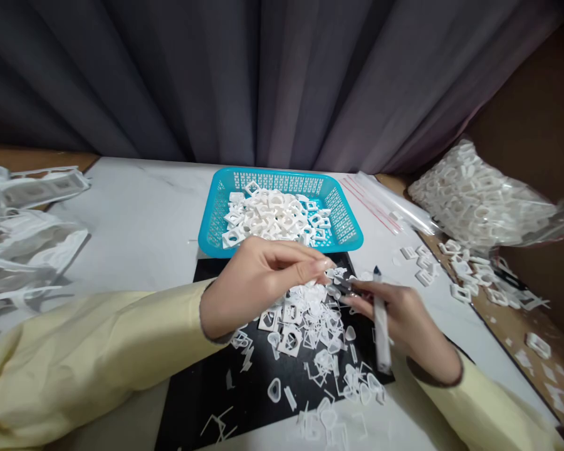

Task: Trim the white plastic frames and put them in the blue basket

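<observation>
My left hand is closed in a pinch above the pile, its fingertips on a small white plastic piece that is mostly hidden. Facing it, my right hand is closed round a small tool with a dark metal tip, which points at that piece. A white pen-shaped stick with a dark end also lies across the right fingers. Below both hands, a heap of thin white plastic scraps and several square frames with cut-out middles cover part of a black mat.
Behind the hands stands a blue basket piled with white frames. A clear bag of white parts sits at the right, beside a flat zip bag and loose parts. Large white sheet-like pieces are stacked at the left.
</observation>
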{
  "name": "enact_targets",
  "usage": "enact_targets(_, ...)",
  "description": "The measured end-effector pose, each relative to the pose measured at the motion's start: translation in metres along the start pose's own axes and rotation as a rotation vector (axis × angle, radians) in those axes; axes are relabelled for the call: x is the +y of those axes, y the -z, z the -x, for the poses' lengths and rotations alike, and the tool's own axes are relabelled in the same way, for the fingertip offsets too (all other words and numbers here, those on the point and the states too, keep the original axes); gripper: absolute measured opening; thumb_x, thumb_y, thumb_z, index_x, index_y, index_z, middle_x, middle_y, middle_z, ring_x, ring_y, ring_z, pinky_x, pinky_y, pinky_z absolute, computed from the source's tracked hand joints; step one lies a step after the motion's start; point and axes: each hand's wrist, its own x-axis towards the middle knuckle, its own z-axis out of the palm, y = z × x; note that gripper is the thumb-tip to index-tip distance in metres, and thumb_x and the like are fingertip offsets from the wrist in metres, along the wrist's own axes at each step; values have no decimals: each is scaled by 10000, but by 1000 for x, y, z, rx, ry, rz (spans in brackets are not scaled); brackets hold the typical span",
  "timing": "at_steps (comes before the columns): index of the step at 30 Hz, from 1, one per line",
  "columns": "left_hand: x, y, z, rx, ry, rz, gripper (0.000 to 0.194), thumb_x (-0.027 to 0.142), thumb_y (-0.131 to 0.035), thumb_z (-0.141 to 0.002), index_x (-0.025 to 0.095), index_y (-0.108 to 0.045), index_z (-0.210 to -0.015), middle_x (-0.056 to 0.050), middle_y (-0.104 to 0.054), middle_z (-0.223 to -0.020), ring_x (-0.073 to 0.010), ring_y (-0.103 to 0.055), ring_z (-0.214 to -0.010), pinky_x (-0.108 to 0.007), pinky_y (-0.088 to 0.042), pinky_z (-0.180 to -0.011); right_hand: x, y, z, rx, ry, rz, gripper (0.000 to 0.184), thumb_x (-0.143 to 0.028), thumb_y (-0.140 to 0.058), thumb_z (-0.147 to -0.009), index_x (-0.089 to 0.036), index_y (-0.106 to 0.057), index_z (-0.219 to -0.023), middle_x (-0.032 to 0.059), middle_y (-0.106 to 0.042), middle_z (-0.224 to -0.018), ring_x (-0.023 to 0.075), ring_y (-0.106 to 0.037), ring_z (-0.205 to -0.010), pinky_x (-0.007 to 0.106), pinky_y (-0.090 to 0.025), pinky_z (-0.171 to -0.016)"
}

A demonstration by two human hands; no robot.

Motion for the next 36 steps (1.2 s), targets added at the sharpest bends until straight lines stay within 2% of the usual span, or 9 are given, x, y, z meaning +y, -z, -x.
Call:
enact_targets(4,2,4,-2,-242,308,118,222,332,-649,-788,138,-754,-811,-79,-745,-775,-163,-684,-759,-218,-524,-677,9,-2,2,66,67,112,667,-670,-463,-786,-96,-675,-1052,121,-610,-634,251,-596,-578,362,-462,-505)
enact_targets(6,3,3,-4,-330,418,154,225,342,-661,-771,133,-744,-779,-83,-735,-752,-167,-684,-725,-233,-528,-663,-3,11,1,81,117,78,609,-627,-419,-839,-122,-647,-1093,128,-635,-732,240,-609,-666,354,-477,-561)
enact_targets(8,3,2,-5,-373,465,174,239,358,-648,-773,136,-733,-752,-80,-722,-744,-168,-681,-706,-252,-535,-668,-21,24,-3,-2,203,-96,413,-508,-517,-856,-193,-620,-1102,81,-669,-860,181,-623,-737,298,-493,-640)
enact_targets(10,3,1,-5,-396,466,199,267,384,-617,-787,143,-728,-761,-75,-706,-755,-174,-676,-718,-284,-544,-704,-38,33,-10,-88,270,-276,286,-400,-603,-838,-204,-617,-1045,50,-672,-913,152,-620,-785,267,-484,-697)
enact_targets(13,5,0,-5,-414,467,262,216,332,-611,-779,145,-716,-752,-53,-670,-718,-182,-662,-744,-332,-548,-768,-53,37,-23,-141,298,-357,161,-339,-584,-860,-190,-623,-909,13,-657,-784,114,-582,-667,235,-451,-624)
enact_targets(16,9,1,-4,-308,458,330,101,200,-650,-738,163,-678,-828,-20,-660,-775,-153,-657,-742,-327,-548,-788,-60,41,-32,-106,276,-349,153,-312,-566,-868,-178,-607,-807,-20,-610,-659,79,-515,-549,203,-400,-534)
enact_targets(20,11,-1,-1,-148,372,347,139,169,-678,-748,180,-607,-867,19,-656,-772,-107,-658,-699,-284,-553,-769,-65,50,-31,-31,185,-364,153,-298,-598,-846,-185,-596,-743,-40,-595,-634,64,-491,-529,192,-374,-523)
enact_targets(28,3,-1,-3,-187,239,345,75,180,-673,-779,144,-648,-840,10,-652,-618,-88,-642,-562,-163,-552,-561,-61,52,-28,-152,-73,-686,240,-401,-594,-835,-182,-608,-737,-47,-547,-596,59,-443,-484,187,-374,-474)
enact_targets(36,4,-3,-3,-140,147,355,13,158,-685,-753,146,-683,-749,-58,-560,-1185,-43,-618,-514,-170,-555,-478,-45,37,-39,-353,-115,-997,334,-463,-584,-826,-142,-601,-734,-12,-574,-605,63,-468,-493,198,-367,-477)
